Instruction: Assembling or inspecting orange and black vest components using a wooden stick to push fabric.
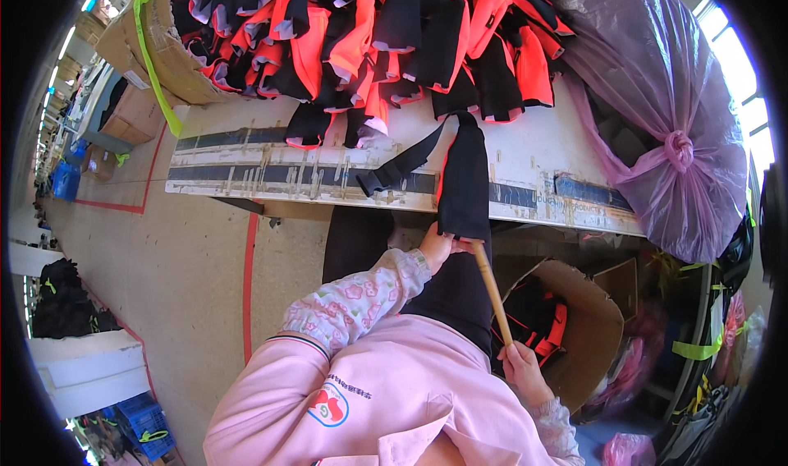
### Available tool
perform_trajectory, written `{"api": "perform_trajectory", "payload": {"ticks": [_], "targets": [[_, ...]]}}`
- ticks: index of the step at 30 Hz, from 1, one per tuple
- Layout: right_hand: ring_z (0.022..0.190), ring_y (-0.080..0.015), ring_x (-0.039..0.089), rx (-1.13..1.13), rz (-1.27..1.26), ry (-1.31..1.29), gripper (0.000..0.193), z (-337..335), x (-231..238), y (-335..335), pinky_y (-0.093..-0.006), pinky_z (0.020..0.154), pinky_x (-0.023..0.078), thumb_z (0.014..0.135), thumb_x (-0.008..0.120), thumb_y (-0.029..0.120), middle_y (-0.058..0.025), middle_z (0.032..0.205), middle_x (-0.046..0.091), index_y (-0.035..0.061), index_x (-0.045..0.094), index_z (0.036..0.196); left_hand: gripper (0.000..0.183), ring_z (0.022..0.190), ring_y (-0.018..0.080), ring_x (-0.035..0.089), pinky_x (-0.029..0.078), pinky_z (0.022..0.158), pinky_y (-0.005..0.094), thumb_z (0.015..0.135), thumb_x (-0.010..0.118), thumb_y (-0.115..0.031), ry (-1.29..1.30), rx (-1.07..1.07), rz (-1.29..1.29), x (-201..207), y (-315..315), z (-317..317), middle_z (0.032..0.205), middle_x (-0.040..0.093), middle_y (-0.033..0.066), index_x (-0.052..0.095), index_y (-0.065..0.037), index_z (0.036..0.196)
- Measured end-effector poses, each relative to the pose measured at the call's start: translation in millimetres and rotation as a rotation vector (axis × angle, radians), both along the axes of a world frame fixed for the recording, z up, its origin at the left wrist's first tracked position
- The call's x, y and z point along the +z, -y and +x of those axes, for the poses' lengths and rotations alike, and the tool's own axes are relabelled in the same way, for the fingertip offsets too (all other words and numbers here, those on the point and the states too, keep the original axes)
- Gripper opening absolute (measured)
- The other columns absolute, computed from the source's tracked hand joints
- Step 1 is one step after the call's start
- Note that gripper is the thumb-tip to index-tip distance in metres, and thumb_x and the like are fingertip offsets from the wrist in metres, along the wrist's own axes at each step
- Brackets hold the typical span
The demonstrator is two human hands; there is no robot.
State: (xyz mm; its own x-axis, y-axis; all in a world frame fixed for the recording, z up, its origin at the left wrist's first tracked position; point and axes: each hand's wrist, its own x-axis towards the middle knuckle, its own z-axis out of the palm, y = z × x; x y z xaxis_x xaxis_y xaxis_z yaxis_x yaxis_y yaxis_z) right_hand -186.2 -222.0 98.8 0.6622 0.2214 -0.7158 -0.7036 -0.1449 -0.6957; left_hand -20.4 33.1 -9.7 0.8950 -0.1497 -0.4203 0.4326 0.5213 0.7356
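Left fingers (443, 245): I pinch the near end of a black piece (465, 183) overhanging the counter (529, 152).
Right fingers (512, 356): I grip a wooden stick (492, 292), its upper end by my left fingers.
Heap (353, 43): black-and-orange pieces.
Bag (657, 64): purple, knotted.

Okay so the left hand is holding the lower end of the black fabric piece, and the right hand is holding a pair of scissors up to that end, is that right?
Not quite: the right hand holds a slim tan stick, not scissors, as the head view shows. The left hand does hold the lower end of the black fabric piece.
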Motion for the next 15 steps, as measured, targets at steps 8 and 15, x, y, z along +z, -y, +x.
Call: {"api": "perform_trajectory", "payload": {"ticks": [8,15], "targets": [[0.034,-0.005,0.025,0.08,-0.079,-0.03,0.031,82.0,-10.9,-65.0,-0.0225,0.031,0.018,0.097,0.038,0.031,0.005,0.048,0.034,0.0095,0.046,0.076,0.022,0.073,0.0242,0.065,0.055,0.062,0.0337,0.096,0.035,-0.013,0.001,-0.114,0.099,8.9,-3.7,4.2,0.093,0.064,0.0153,0.053,-0.002,0.102],[0.034,-0.0057,0.021,-0.071,0.31,-0.143,0.031,139.1,-35.1,-127.5,-0.0223,0.031,0.017,0.096,0.038,0.034,0.0057,0.048,0.027,0.0117,0.045,0.076,0.024,0.061,0.0193,0.061,0.049,0.051,0.0292,0.094,0.033,-0.006,0.043,-0.008,0.318,11.6,7.3,6.8,0.081,0.063,0.0114,0.056,-0.002,0.098]]}}
